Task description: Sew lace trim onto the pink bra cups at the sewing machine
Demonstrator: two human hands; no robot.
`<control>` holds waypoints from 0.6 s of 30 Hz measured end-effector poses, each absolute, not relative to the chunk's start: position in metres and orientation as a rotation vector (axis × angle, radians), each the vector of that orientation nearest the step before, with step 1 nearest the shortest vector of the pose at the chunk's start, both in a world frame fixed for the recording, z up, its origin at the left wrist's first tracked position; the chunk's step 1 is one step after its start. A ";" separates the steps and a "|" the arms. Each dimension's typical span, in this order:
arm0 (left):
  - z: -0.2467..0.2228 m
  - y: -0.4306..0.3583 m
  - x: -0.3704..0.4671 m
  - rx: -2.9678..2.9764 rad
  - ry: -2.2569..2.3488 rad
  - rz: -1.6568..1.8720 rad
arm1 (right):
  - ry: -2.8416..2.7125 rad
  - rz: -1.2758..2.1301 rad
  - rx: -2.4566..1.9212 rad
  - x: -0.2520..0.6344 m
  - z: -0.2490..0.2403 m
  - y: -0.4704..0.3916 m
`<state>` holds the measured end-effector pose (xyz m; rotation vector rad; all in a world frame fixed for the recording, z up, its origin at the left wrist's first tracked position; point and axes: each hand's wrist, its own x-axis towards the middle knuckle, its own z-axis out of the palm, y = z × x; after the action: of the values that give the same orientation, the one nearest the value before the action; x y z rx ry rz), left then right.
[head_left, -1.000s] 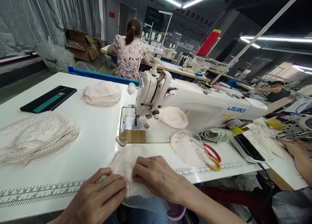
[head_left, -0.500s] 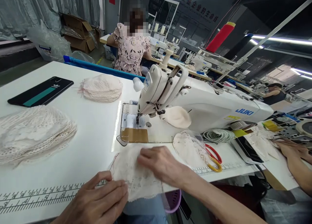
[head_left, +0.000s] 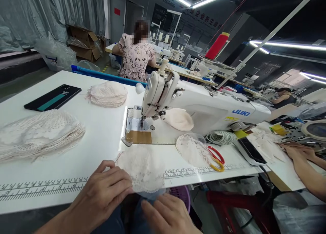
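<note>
Behind everything, a dim workshop with a grey wall (head_left: 117, 33). Spread across the near half, a white table (head_left: 102, 139), ruler markings (head_left: 46, 190) along the near edge. Standing right of centre, a white sewing machine (head_left: 203, 94), needle end toward the left. On the left, near side, a thick stack of lace-edged cream pieces (head_left: 40, 135); farther off, a smaller stack (head_left: 108, 93) with loose reddish threads.

Near the middle, the left hand (head_left: 104, 190), laid over the left side of a single lace piece (head_left: 140, 166), fingers close together and slightly bent; impossible to tell pinching from pressing. To the right and nearer, below table level, the right hand (head_left: 168, 213), apart from the lace, fingers loosely curled and blurred; impossible to tell empty from holding. Lace piece flat just in front of the machine bed, scalloped edge at or slightly past the near table edge. Probably at the stage of laying out and steadying this piece. By judgement, calling next for holding the left side still and bringing the right hand up, fingers light on thin cloth.

Farther right, red-and-yellow scissors (head_left: 220, 163), handles showing, blades hidden. Smallest, a dark presser foot (head_left: 142, 122), without visible cloth beneath.
</note>
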<state>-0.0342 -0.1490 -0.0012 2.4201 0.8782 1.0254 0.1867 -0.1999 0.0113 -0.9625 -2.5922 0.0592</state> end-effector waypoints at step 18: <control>-0.008 -0.158 -0.023 2.374 0.980 1.230 | -2.456 -0.125 -0.928 0.222 -0.003 -0.214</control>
<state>-0.0233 -0.1578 -0.0084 2.3741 0.9800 1.2299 0.2223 -0.2144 -0.0028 -0.9280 -2.4563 -0.1249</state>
